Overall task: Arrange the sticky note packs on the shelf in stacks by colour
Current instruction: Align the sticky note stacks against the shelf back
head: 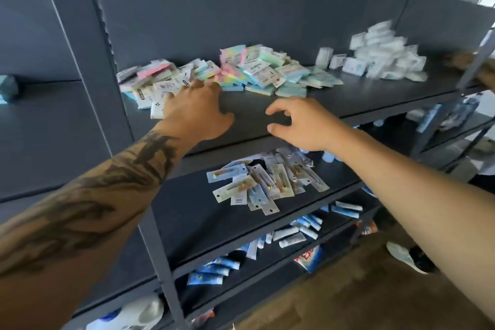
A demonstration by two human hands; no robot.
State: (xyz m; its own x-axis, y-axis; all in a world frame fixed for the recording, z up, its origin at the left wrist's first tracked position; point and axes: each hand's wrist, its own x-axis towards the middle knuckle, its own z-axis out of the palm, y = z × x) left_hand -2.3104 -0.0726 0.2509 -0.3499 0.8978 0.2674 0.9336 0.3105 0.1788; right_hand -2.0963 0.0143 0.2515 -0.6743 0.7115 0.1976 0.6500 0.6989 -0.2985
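While both hands [197, 108] hover, sticky note packs [241, 72] litter the shelf [361, 94].

Sticky note packs [227, 72]: pastel pink, blue, green, yellow, shrink-wrapped w/ white labels, heaped loose and unsorted on the dark shelf [348, 94], mid-left, toward its back wall.

Shelf [334, 99] matt dark metal; sticky note packs [257, 72] glossy film-wrapped.
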